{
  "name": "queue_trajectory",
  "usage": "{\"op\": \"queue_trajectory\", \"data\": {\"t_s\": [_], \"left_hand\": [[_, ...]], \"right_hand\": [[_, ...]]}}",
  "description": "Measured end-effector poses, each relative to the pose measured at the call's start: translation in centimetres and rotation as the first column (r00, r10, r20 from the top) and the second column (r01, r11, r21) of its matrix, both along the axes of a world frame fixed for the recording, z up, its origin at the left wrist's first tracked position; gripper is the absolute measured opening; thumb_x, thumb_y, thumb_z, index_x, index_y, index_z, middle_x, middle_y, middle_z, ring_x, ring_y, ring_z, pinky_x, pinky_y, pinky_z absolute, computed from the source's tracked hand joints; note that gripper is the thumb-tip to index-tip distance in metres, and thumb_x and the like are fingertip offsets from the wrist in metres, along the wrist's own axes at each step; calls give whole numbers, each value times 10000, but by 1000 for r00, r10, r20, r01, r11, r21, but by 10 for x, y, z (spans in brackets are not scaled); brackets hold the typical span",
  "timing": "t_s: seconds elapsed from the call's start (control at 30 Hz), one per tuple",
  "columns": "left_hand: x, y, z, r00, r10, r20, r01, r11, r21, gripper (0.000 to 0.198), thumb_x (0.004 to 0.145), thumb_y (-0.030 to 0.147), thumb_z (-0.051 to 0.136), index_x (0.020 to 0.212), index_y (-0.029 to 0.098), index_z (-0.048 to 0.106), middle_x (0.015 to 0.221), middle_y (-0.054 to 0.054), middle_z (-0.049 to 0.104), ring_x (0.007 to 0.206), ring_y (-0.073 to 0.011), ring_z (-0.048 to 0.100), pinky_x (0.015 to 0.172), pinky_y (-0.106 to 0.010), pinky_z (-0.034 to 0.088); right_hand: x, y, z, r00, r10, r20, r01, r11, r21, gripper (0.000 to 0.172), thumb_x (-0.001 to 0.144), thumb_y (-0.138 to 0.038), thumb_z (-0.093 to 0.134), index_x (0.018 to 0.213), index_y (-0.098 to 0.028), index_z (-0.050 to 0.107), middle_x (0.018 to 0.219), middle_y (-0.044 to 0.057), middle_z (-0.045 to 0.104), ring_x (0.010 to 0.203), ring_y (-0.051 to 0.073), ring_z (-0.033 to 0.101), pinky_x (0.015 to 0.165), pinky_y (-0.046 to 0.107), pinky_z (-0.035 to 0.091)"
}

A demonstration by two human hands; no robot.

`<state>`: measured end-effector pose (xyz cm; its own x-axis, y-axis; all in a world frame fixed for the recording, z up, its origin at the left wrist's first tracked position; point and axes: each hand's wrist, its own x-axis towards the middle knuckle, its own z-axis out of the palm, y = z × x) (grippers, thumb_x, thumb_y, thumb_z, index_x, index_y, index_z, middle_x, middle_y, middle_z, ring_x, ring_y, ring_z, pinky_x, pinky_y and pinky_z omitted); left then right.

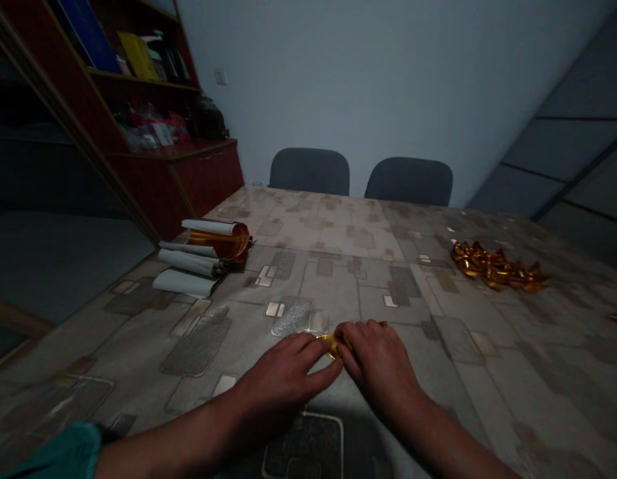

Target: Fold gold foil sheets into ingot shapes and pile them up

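Observation:
Both my hands rest close together on the table (338,266) near its front edge. My left hand (283,379) and my right hand (378,362) press their fingers together on a small piece of gold foil (331,343), which shows only as a sliver between the fingertips. Most of the foil piece is hidden under my fingers.
A pile of folded gold foil pieces (495,266) lies at the right. Rolled sheets, white outside and gold inside (208,256), lie at the left edge. Two dark chairs (361,174) stand at the far side. A red shelf cabinet (153,120) stands at the left.

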<state>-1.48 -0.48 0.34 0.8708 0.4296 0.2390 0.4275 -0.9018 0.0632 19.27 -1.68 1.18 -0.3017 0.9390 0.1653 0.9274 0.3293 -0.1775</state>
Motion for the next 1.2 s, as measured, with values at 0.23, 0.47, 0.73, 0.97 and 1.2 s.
{"op": "queue_trajectory", "data": {"t_s": [0.23,0.47,0.73,0.97,1.2], "left_hand": [[1,1,2,1000,-13,-27,13,1000,4,479,931,148,512,1379,305,451,1341,-102,561,1087,-262,552,872,-378,492],[3,2,9,999,15,-51,-18,998,-61,487,951,170,504,1398,352,443,1282,-89,580,1020,-259,554,824,-372,480],[6,0,14,996,29,-88,-37,995,-90,437,953,143,493,1345,335,492,1247,-98,578,1010,-255,540,815,-371,472],[3,0,12,998,-5,-66,0,997,-80,503,947,136,510,1408,326,444,1231,-113,568,1017,-266,522,842,-394,478],[5,1,14,997,13,-79,-20,996,-84,527,939,127,516,1396,383,463,1215,-84,558,1023,-259,532,826,-371,478]], "right_hand": [[20,0,2,929,92,-359,-144,982,-120,183,976,-175,494,1095,-229,622,973,39,718,882,220,614,796,348,390],[7,-1,0,977,-25,-211,3,995,-103,221,872,-194,668,1089,-191,620,888,64,704,824,258,626,761,360,393],[2,8,-3,973,-126,-191,106,988,-112,105,888,-168,619,990,-175,598,811,72,704,764,266,637,698,338,367],[20,4,6,934,16,-356,-90,977,-192,104,921,-155,554,1006,-214,557,831,-6,675,763,182,615,692,271,387],[18,-3,8,942,31,-333,-106,972,-209,247,831,-125,659,1051,-186,566,955,64,653,893,247,570,805,358,396]]}}
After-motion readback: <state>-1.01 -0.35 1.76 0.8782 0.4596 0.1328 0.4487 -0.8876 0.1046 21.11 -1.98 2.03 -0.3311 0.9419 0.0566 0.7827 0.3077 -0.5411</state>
